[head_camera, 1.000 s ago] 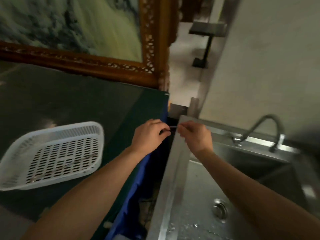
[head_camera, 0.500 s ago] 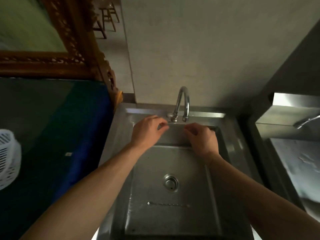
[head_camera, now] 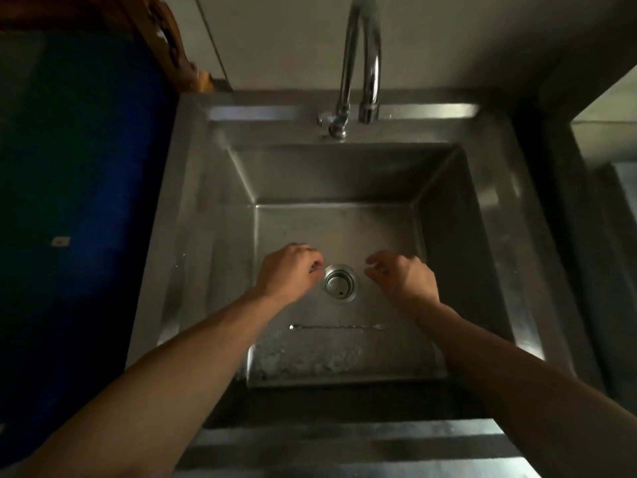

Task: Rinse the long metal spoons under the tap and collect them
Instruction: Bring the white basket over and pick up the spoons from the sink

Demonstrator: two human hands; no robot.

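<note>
One long metal spoon (head_camera: 337, 327) lies flat on the floor of the steel sink (head_camera: 193, 236), in front of the drain (head_camera: 339, 282). My left hand (head_camera: 287, 274) hovers low just left of the drain, its fingertips pinched on the end of a thin metal piece that looks like another spoon (head_camera: 317, 268). My right hand (head_camera: 401, 276) hangs just right of the drain with curled, slightly parted fingers, and I see nothing in them. The curved chrome tap (head_camera: 362, 63) stands at the back rim with no water running.
A dark blue-green counter (head_camera: 79, 201) runs along the sink's left side. A carved wooden frame corner (head_camera: 172, 39) shows at top left. A second steel unit (head_camera: 606, 132) is at the right. Water drops sit on the sink floor near the front wall.
My view swung from the counter and white basket to straight over the sink. Both hands moved from the sink's left rim to under the tap, then down to the drain.
</note>
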